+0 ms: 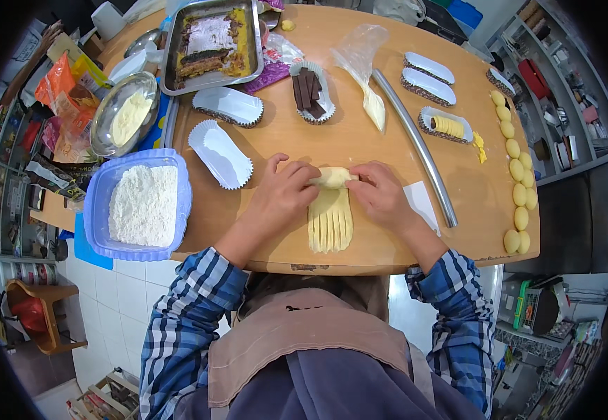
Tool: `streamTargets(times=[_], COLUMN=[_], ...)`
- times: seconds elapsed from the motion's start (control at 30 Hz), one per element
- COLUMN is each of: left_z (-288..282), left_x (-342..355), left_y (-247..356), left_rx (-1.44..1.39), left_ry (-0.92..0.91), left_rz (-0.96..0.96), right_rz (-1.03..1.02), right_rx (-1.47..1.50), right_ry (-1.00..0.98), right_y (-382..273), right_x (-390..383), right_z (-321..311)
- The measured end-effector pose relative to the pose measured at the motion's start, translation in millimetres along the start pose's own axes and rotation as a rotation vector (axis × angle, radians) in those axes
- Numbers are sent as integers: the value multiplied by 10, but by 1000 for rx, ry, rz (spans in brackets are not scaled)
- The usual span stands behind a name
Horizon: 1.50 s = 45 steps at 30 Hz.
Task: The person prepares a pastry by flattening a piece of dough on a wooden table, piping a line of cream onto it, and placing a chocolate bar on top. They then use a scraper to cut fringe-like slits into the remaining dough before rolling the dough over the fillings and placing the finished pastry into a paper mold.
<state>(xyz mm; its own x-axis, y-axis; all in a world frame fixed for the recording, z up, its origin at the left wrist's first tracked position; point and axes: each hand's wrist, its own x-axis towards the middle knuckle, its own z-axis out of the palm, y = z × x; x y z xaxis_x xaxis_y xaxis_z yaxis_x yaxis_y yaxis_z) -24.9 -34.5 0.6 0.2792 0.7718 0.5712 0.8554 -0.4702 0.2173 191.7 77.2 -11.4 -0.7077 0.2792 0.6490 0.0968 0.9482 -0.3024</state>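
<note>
In the head view, both hands meet at the middle of the frame on a round-cornered wooden table (360,136). The left hand (283,192) and the right hand (381,192) have their fingers curled down and pinched on the rolled top end of a pale yellow sheet of dough cut into long strips (330,218). The roll lies between the two hands; the uncut strips trail toward the lower edge of the table, flat on the wood. Only the top part looks rolled, so most of this piece seems left to roll.

To the right of the frame, a curving column of small yellow dough balls (515,168) runs along the table edge, unshaped as far as can be seen. At upper right, one white oblong paper case holds a finished ribbed roll (447,124), while two more white oblong paper cases (428,75) beside it look empty. Two empty cases (221,140) lie left of centre, and another holds dark chocolate bars (309,91) at upper centre.

A long metal rolling pipe (416,143) slants across right of centre, with a clear plastic piping bag of pale filling (367,77) above it. At left sit a lilac plastic tub of white flour (139,203), a round metal bowl of pale cream (125,115) and a metal baking tray (213,43) at the top.
</note>
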Motion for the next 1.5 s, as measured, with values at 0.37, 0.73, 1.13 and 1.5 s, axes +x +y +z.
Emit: streamTargets(times=[0.37, 0.73, 1.13, 1.5], left_z=[-116, -106, -80, -214], left_x=[-167, -123, -131, -235], left_y=[134, 159, 110, 205], left_rx=[103, -137, -259, 105], left_ry=[-137, -33, -81, -87], left_rz=[106, -159, -357, 1], right_rz=[-209, 91, 285, 72], right_rx=[-166, 7, 143, 3], right_ry=[-166, -94, -126, -25], right_y=[-107, -190, -172, -350], right_x=[-62, -75, -15, -123], right_z=[-199, -173, -90, -194])
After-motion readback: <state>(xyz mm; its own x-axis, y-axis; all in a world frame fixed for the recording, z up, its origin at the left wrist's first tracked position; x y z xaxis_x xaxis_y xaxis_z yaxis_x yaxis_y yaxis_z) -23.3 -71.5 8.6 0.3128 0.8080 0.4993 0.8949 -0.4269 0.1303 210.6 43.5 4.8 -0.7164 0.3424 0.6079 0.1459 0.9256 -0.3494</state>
